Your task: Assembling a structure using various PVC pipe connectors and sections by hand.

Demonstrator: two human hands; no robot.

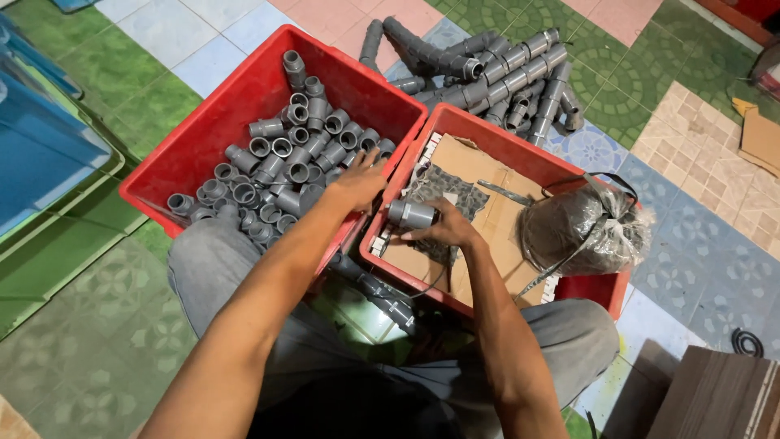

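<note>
Right hand (pixel 445 232) grips a grey pipe fitting (pixel 410 214); left hand (pixel 357 183) (fingers seemingly spread) reaches into the red crate (pixel 213 130)

Floor (pixel 699 268): patterned ceramic tiles in green, blue, pink and beige, evenly lit. Blue plastic container (pixel 36 138) at left edge. Torn cardboard scrap (pixel 760 134) at right edge. Dark wood-grain panel (pixel 719 394) at lower right, a black coiled cord (pixel 746 341) just beside it.

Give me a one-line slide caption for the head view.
Right hand holds a grey pipe fitting over cardboard; left hand reaches into red crate.
</note>
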